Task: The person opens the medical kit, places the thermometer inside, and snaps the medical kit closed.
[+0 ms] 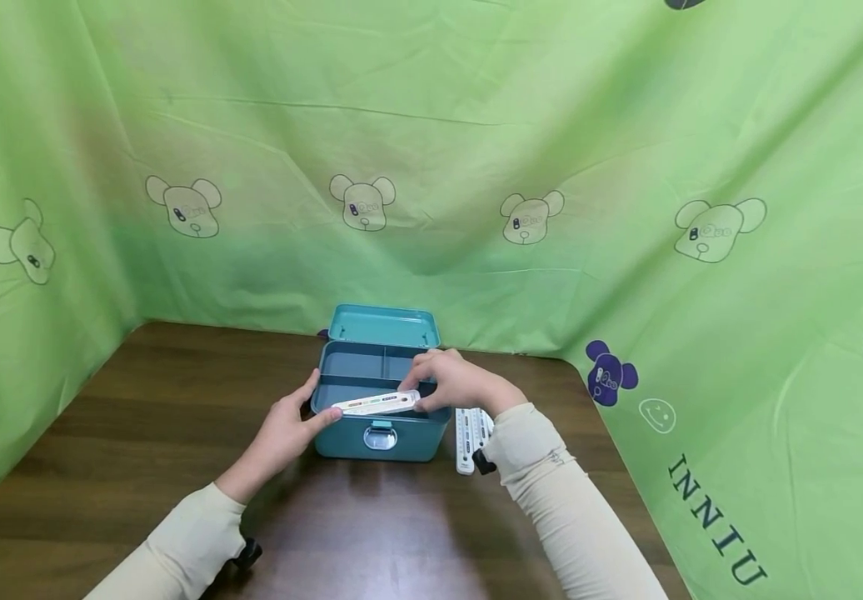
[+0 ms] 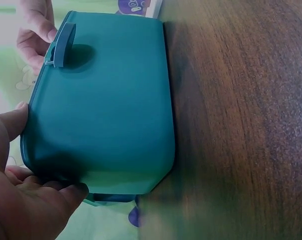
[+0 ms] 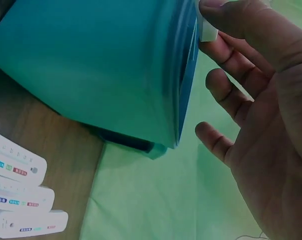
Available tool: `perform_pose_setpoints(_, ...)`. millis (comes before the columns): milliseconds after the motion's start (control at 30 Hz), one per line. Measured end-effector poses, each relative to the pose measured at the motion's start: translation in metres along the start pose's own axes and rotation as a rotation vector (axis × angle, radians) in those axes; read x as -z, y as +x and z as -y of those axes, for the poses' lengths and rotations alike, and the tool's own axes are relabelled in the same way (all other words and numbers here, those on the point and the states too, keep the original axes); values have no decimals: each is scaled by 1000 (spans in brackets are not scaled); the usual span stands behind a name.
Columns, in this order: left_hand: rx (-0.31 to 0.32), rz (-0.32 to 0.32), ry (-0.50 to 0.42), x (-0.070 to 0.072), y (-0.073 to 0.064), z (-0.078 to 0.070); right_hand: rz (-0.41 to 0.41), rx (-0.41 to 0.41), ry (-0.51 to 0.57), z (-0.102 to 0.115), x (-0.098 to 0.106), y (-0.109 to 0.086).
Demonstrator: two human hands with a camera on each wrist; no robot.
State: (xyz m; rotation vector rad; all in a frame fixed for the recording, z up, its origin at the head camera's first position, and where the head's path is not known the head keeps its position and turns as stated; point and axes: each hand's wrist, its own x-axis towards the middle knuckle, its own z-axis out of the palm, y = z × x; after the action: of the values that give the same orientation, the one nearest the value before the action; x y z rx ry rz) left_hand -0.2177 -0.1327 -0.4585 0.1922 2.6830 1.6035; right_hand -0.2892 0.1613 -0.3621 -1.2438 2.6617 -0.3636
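White strip over teal box, pinched in half-closed right hand; left hand, spread wider, grips box corner.

Beyond the hands hangs a green cloth, printed with outlined bear heads. To the right of the hands, this cloth carries a purple bear head, a smiling face and the letters INNIU. Below the hands lies a brown, wood-grained surface.
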Motion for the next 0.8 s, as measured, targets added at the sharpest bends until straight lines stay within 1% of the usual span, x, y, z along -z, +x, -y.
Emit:
perform_pose_setpoints(167, -11, -5, -17, -1, 1, 2, 11, -26, 13, 5, -6, 5)
perform_pose_setpoints(333, -26, -13, -34, -2, 2, 4, 12, -27, 17, 7, -12, 9)
perform_pose_setpoints(600, -37, -14, -40, -4, 1, 3, 4, -40, -7, 9, -18, 14)
perform_pose_setpoints(733, -24, -18, -44, -3, 0, 3, 6, -59, -11, 12, -20, 16)
perform_pose_setpoints(800, -22, -21, -49, -3, 0, 4, 7, -68, -32, 14, -21, 17)
